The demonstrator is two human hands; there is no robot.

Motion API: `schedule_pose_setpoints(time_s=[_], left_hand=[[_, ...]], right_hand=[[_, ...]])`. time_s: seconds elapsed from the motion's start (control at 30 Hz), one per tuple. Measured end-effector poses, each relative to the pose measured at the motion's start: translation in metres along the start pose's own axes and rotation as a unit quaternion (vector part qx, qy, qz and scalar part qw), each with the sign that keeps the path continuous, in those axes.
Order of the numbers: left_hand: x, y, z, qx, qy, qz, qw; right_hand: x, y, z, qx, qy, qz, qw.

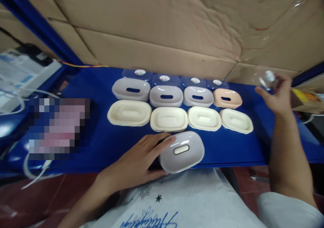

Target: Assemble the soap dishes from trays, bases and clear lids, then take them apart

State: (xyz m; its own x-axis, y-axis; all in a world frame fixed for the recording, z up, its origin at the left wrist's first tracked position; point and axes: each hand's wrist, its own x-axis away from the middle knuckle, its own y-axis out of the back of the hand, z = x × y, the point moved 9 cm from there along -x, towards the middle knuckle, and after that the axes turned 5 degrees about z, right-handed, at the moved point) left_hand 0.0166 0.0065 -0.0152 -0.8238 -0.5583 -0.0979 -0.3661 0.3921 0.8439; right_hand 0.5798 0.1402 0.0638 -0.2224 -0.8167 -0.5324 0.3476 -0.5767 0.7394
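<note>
Precariously, my left hand pinches a grey dish by one end near the front edge of the blue table; loosened fingers could drop it. My right hand grips a blurred clear piece.

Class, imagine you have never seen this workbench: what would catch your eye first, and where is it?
First, the neat rows across the blue table: four cream trays in front, with three grey bowls and, at the right end, one peach bowl behind. Nearest the person, the left hand holds a tilted bowl, cream showing through its slot. Far right, the right hand holds a blurred clear object.
</note>
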Motion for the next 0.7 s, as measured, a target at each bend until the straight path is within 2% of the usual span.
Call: schedule_pose_setpoints(time_s=[0.03,0.1,0.23,0.33,0.43,0.57,0.7], left_hand=[[0.002,-0.002,0.001,-0.008,0.001,0.0,1.0],[0.005,-0.006,0.009,-0.026,0.014,-0.003,1.0],[0.008,-0.012,0.019,-0.043,0.011,-0.007,0.999],[0.006,-0.011,0.017,-0.042,0.003,-0.01,0.999],[0.004,-0.006,0.013,-0.032,-0.003,-0.017,0.999],[0.001,-0.002,0.011,-0.015,0.0,-0.024,1.0],[0.0,-0.001,0.009,-0.008,0.0,-0.017,1.0]], right_hand=[[0.001,-0.003,-0.018,-0.001,-0.03,0.011,0.999],[0.005,-0.015,-0.035,0.006,-0.049,0.039,0.998],[0.01,-0.048,-0.04,0.004,-0.049,0.114,0.992],[0.012,-0.061,-0.038,0.003,-0.05,0.148,0.988],[0.014,-0.063,-0.042,0.019,-0.07,0.15,0.986],[0.017,-0.057,-0.048,0.058,-0.113,0.119,0.985],[0.018,-0.062,-0.037,0.061,-0.117,0.111,0.985]])
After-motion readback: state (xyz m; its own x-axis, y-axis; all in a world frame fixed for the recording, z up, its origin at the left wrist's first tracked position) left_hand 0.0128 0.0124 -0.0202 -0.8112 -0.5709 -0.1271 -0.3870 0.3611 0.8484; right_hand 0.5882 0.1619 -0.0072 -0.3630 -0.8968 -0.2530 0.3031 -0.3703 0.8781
